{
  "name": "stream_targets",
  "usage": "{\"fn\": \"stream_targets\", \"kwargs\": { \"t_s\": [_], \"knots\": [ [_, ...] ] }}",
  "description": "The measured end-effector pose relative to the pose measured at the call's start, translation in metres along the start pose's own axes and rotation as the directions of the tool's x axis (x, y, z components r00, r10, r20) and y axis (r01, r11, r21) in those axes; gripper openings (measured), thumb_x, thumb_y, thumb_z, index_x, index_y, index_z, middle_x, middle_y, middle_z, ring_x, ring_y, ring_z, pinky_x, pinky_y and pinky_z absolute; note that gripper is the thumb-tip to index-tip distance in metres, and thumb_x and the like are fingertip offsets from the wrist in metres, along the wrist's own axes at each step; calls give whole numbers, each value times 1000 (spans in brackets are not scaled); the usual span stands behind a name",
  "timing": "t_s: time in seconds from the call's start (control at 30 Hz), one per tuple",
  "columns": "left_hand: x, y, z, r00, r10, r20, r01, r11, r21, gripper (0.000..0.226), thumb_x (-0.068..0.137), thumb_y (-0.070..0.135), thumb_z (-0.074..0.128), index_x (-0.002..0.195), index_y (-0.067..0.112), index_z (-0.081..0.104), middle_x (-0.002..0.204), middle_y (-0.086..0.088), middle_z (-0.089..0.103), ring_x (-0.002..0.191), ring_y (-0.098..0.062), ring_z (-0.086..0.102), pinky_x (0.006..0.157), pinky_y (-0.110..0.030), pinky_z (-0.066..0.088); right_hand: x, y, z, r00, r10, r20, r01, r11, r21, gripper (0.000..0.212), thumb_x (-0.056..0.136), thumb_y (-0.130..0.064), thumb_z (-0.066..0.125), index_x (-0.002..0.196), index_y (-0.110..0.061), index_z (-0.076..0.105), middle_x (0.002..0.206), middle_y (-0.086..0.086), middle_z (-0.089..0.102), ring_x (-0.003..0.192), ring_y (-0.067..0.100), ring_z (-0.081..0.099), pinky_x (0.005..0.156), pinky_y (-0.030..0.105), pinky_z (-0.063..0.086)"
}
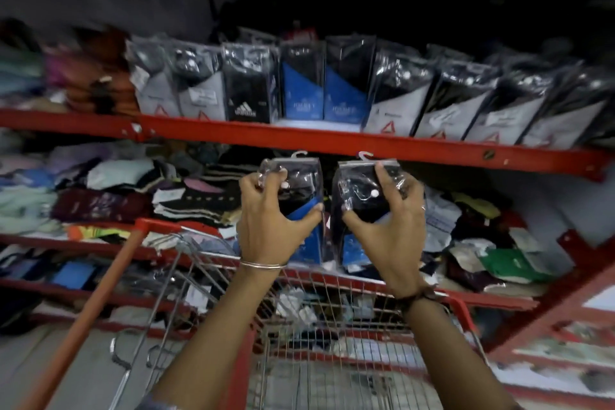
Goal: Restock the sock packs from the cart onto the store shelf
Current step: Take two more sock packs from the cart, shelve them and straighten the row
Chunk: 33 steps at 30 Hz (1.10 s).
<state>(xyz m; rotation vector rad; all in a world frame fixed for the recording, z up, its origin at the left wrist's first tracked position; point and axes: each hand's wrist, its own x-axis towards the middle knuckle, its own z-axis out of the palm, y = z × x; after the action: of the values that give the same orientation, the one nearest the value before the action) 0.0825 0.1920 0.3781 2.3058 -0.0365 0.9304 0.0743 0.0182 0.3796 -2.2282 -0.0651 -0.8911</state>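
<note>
1. Across the far side of the view, the red steel shelf (299, 138) is running left to right in tiers; I am reading its upper tier as the target, since packs are already standing there in a front-facing row.
2. Near me, below the arms, the wire cart (332, 306) is sitting pushed up against the shelving, I judge so that stock needs only a short lift; loose items are lying in its basket, too blurred for me to name.
3. On the middle tier, heaps of loose folded socks (109, 196) are lying unsorted, which is likely why the packs are going higher.
4. On the upper tier, two blue shelved packs (324, 90) are standing upright side by side at centre, between a black pack on their left and white-fronted ones on their right; matching colours seem grouped.
5. My left hand (269, 220) is closing firmly around the left sock pack (301, 196), fingers curled over its top and thumb across the blue band.
6. My right hand (389, 223) is clamping the right sock pack (357, 200) likewise, thumb on the front film.
7. Both packs are being held upright, hooks up, just below the upper tier's front rail, probably so they can slide in standing beside the blue ones.
</note>
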Motion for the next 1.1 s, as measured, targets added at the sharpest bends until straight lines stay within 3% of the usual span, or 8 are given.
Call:
{"fn": "stream_targets", "kwargs": {
  "t_s": [0.17,0.27,0.37,0.53,0.63,0.8,0.97,1.1],
  "knots": [
    [69,21,-21,988,48,-150,-55,997,-46,66,63,54,76,114,17,56,113,-12,44,87,-17,48,56,-25,41,55,-34,-11,983,-88,-164,100,993,68,77,68,-33,81,136,-26,46,134,17,40,119,27,45,86,27,41],
    [101,27,-22,971,80,-226,-97,993,-64,65,65,54,75,114,16,55,113,-11,43,90,-7,38,57,-21,39,82,-48,-5,956,-122,-268,149,985,83,73,69,-36,76,135,-22,48,134,18,41,118,25,42,84,28,43],
    [129,26,-11,956,105,-272,-138,985,-101,66,65,54,75,114,15,54,111,-12,43,91,-8,38,53,-21,43,112,-54,5,930,-123,-345,162,983,89,73,70,-39,75,136,-24,47,135,17,41,120,23,41,83,33,48],
    [162,20,11,932,111,-344,-166,977,-135,65,65,54,74,112,13,55,109,-14,44,93,-1,32,58,-22,43,152,-56,21,895,-102,-433,162,981,103,71,72,-48,68,135,-24,48,137,17,40,125,25,41,90,36,47],
    [173,18,25,935,123,-332,-181,972,-151,67,65,57,70,113,12,53,110,-14,43,91,-3,35,56,-21,43,166,-52,31,888,-102,-449,161,983,94,71,71,-51,64,135,-25,48,138,18,40,123,23,42,83,27,45],
    [180,17,43,945,170,-279,-212,969,-128,68,65,52,76,116,18,46,115,-18,43,94,-26,54,51,-26,49,178,-50,46,881,-134,-455,185,980,69,69,72,-48,62,134,-21,49,134,20,43,121,27,44,83,12,36],
    [183,16,50,939,201,-279,-237,966,-104,65,68,52,73,114,19,41,118,-21,42,101,-28,52,49,-23,48,185,-48,64,869,-185,-459,239,969,63,66,74,-42,66,132,-14,51,133,25,44,124,30,40,90,31,45],
    [185,14,52,950,193,-247,-224,969,-106,66,69,50,76,114,19,40,121,-21,39,103,-28,52,48,-26,52,191,-43,72,846,-220,-486,287,955,68,64,75,-38,69,130,-11,52,131,28,44,123,29,37,96,28,40]
  ]
}}
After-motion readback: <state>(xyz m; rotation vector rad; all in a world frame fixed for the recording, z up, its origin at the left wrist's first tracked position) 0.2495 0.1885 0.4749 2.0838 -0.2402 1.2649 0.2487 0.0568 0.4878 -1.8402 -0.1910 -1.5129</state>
